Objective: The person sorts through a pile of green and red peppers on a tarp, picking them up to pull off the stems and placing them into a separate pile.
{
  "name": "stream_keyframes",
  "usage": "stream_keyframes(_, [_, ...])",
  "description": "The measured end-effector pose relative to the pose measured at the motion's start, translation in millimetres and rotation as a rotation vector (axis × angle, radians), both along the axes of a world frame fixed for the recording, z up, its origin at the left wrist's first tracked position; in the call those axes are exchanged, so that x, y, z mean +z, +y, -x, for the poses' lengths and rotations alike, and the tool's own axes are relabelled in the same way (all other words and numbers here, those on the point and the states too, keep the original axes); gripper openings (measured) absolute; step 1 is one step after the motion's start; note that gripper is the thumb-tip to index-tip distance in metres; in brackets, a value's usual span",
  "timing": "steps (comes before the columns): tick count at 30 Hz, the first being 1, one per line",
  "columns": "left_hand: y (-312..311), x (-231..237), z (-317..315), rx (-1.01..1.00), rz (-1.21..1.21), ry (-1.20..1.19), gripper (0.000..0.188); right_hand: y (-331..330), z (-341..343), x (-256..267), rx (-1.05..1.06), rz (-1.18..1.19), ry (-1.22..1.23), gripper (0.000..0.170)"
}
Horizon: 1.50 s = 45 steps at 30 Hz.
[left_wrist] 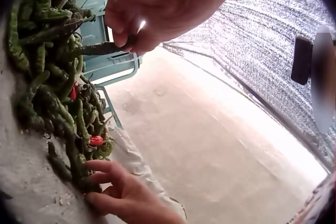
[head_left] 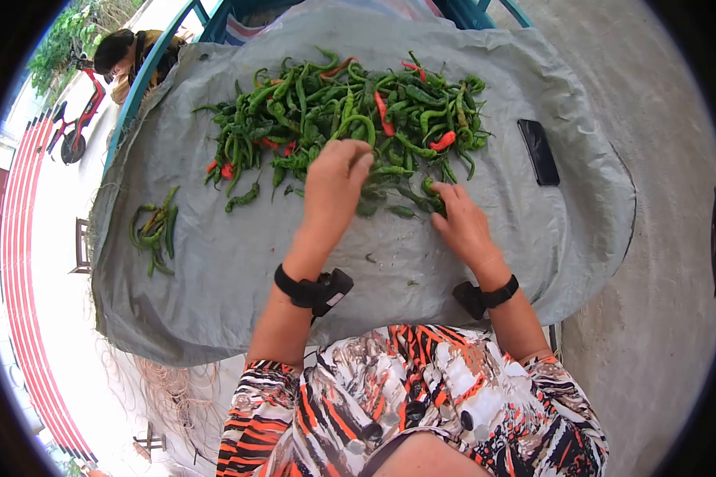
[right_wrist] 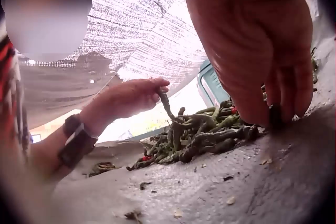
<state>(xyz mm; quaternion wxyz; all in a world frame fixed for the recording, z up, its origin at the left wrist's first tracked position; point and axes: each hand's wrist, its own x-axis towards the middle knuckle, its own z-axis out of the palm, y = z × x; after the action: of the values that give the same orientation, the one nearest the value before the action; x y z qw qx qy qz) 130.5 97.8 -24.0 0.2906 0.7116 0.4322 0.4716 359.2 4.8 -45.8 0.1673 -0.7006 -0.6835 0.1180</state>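
Peppers (head_left: 334,111) lie heaped on the grey sheet (head_left: 215,262), seemingly for easy reach, and we see the left hand (head_left: 334,179) pinching one green pepper (left_wrist: 98,49) by its end, but cannot tell whether the right hand (head_left: 464,226) at their near edge grips any.

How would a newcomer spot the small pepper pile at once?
In the head view, find the gray sheet; the big pile lies toward its far side. The small pile lies apart, leftward and nearer the person, far smaller, with no red showing.
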Motion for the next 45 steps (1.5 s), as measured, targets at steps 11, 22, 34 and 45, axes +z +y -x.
stream_keyframes(11, [-9,17,11,0.180,-0.092,0.284,0.038,14,-15,57,0.089,-0.023,0.091,0.045])
stream_keyframes(22, [-49,-55,-40,-0.294,-0.135,0.628,0.039,37,-4,32,0.017,-0.062,0.049,0.035])
stream_keyframes(34, [-35,3,8,-0.371,0.066,0.524,0.025,28,-17,14,0.156,-0.013,0.140,0.033])
stream_keyframes(45, [-43,-31,-38,-0.362,-0.091,0.353,0.034,26,-26,8,-0.125,-0.006,-0.125,0.051])
